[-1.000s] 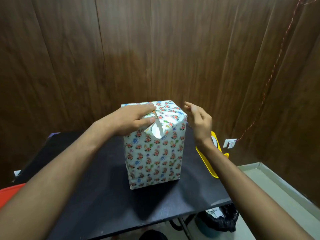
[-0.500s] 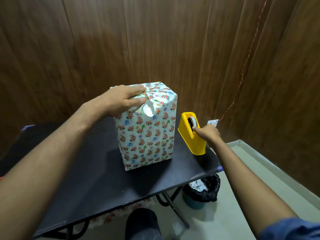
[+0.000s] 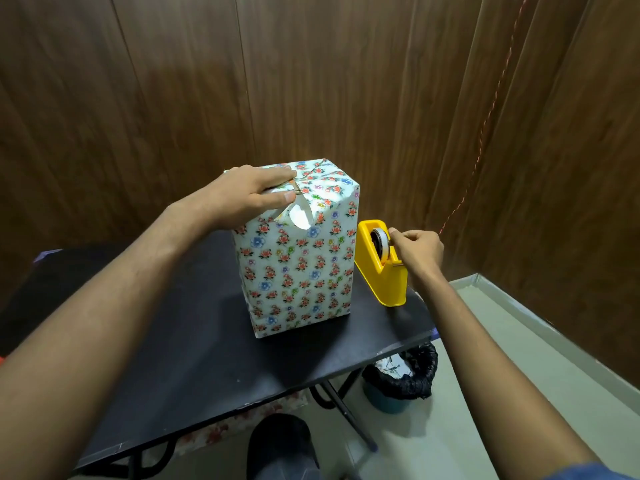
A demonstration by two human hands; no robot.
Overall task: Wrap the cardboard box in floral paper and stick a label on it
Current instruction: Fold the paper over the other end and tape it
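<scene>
Left hand [image 3: 247, 195] flat, fingers together, pressing top folds of upright wrapped box [image 3: 301, 258]; right hand [image 3: 417, 249] just beside, pinching at tape dispenser [image 3: 381, 268]; tape end unclear.

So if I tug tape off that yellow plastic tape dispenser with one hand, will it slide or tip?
The yellow plastic tape dispenser looks chunky and wide-based, so it probably won't tip. It stands near the edge of the smooth black table, so a hard pull might slide it. The right hand at the roll could steady it.
</scene>
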